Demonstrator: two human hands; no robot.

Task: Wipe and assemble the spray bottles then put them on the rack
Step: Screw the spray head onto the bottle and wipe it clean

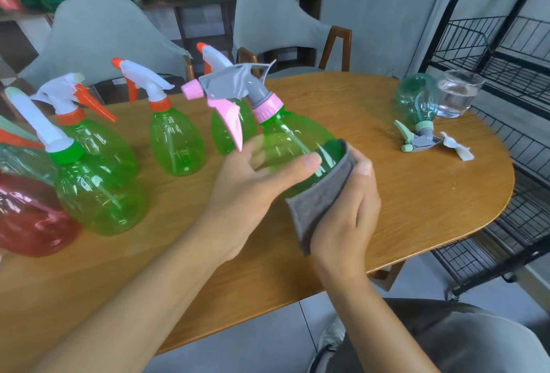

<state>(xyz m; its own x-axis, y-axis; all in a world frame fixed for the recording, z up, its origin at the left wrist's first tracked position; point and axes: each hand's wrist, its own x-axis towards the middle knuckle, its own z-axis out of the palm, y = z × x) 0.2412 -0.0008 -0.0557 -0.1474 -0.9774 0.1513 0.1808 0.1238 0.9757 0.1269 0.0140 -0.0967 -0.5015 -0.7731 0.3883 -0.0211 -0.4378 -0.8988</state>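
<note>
My left hand (pixel 256 182) grips a green spray bottle (pixel 293 146) with a grey and pink trigger head (pixel 235 86), tilted above the table. Against the bottle's lower side my right hand (pixel 345 208) holds a folded grey cloth (pixel 321 194). Several other green bottles with orange, white and green heads stand at the left, one of them (pixel 175 143) in the middle. A red bottle (pixel 32 217) sits at the far left edge. A teal bottle (pixel 416 98) lies on its side at the right, its grey and mint head (pixel 416 140) toward me.
A glass bowl of water (pixel 458 92) stands near the table's right end. The black wire rack (pixel 506 54) stands just right of the wooden table (pixel 416 208). Two grey chairs (pixel 273 24) sit behind it. A small white scrap (pixel 458 146) lies by the teal bottle.
</note>
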